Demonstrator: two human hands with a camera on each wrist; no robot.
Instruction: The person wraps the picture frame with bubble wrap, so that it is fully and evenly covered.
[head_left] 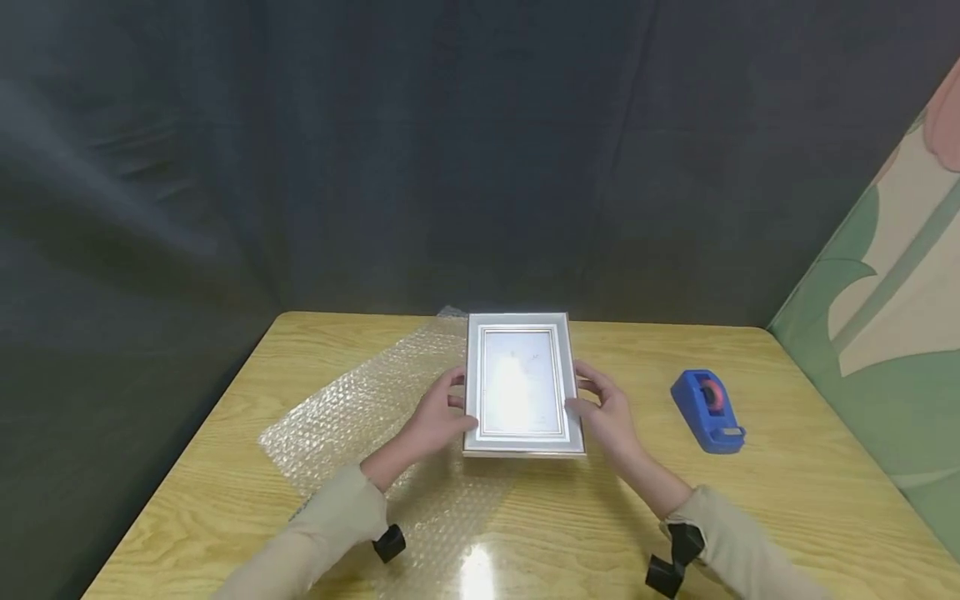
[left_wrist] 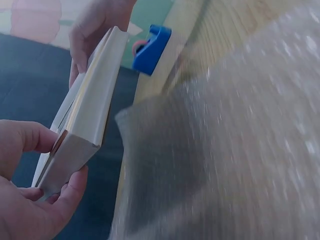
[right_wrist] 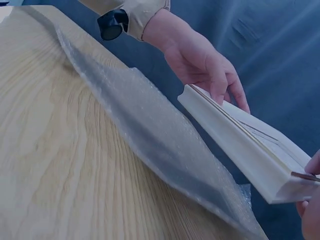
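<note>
A silver picture frame (head_left: 472,383) with a pale, shiny front is held up above the table, tilted toward the head camera. My left hand (head_left: 438,414) grips its left side, thumb on the front edge and fingers curled behind. On the opposite side my right hand (head_left: 609,415) holds it the same way. In the left wrist view the thick side of the picture frame (left_wrist: 92,100) shows between both hands. Under and to the left of it lies a sheet of bubble wrap (head_left: 352,425), its edge curling up in the right wrist view.
A blue tape dispenser (head_left: 705,417) with a pinkish roll stands on the right part of the wooden table (head_left: 780,500). A dark curtain (head_left: 480,167) hangs behind the far edge. At the right is a wall with a painted leaf pattern (head_left: 885,317).
</note>
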